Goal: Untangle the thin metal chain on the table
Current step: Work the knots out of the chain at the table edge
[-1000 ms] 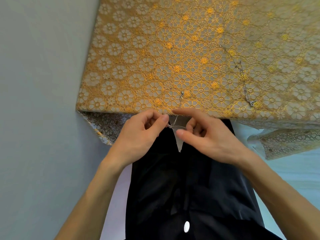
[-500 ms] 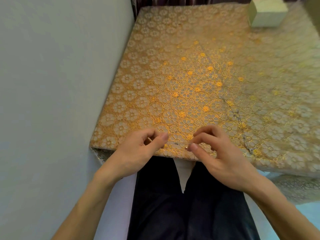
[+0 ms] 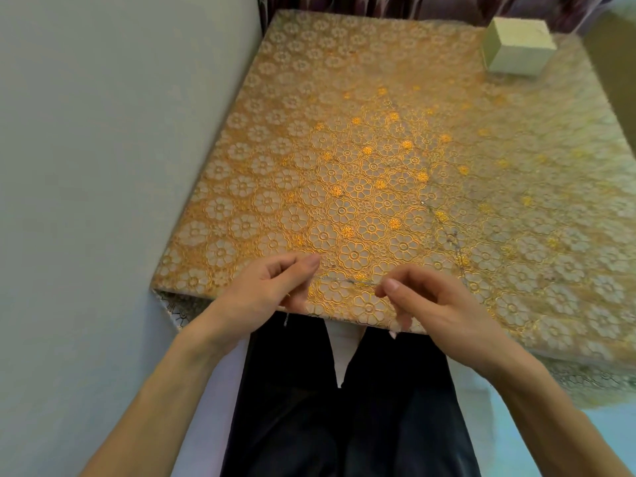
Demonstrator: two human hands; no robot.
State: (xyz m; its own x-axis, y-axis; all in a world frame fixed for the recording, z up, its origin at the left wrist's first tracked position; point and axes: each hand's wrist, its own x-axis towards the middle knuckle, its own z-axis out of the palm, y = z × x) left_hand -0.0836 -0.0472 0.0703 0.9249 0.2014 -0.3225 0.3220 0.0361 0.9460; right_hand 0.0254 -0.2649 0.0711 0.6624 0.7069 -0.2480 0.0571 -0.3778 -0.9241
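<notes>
A thin metal chain [image 3: 347, 280] is stretched level between my two hands, just above the near edge of the table [image 3: 344, 132] with its orange flower-patterned cloth. My left hand [image 3: 272, 290] pinches the chain's left part, and a short end hangs down below it. My right hand [image 3: 430, 304] pinches the right end between thumb and forefinger. A second thin chain [image 3: 447, 232] lies on the cloth to the right, running away from me.
A pale green box [image 3: 516, 46] stands at the far right corner of the table. A plain wall [image 3: 103, 166] runs along the table's left side. My dark-trousered legs [image 3: 344, 407] are below the near edge. Dark curtains hang behind the table.
My hands have risen from below the table edge to over it and drawn apart, pulling the chain out straight. The view has tilted up, bringing the far end of the table into sight.
</notes>
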